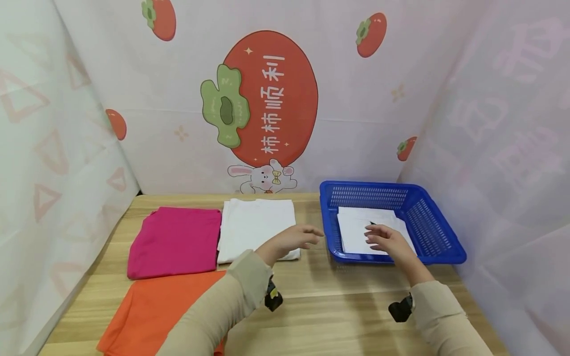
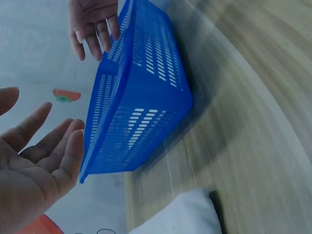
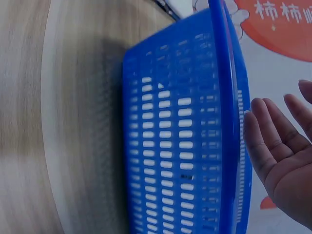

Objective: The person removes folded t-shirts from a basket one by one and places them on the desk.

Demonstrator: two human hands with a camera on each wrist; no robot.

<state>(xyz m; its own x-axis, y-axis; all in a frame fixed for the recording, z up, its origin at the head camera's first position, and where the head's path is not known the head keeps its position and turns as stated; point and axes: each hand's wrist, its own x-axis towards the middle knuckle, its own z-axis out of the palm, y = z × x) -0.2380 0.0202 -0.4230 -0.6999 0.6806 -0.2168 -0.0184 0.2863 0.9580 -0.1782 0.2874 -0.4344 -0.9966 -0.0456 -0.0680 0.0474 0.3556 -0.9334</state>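
A blue plastic basket (image 1: pixel 438 212) with slotted walls stands at the back right of the table, and folded white cloth (image 1: pixel 356 230) lies inside it. My left hand (image 1: pixel 296 240) hovers beside the basket's left rim, fingers relaxed and holding nothing. In the left wrist view its palm and loosely bent fingers show by the basket wall. Over the basket's front part is my right hand (image 1: pixel 386 238), its fingers spread and empty. The right wrist view has this hand (image 3: pixel 287 151) just above the rim. A small dark mark (image 1: pixel 372 223) shows on the cloth near its fingertips.
Left of the basket lies a folded white cloth (image 1: pixel 258 222), with a folded magenta cloth (image 1: pixel 175 242) beside it. An orange cloth (image 1: pixel 156 306) spreads in front, partly under the left sleeve in the head view. Printed fabric walls (image 1: pixel 356 99) enclose the table's back and sides.
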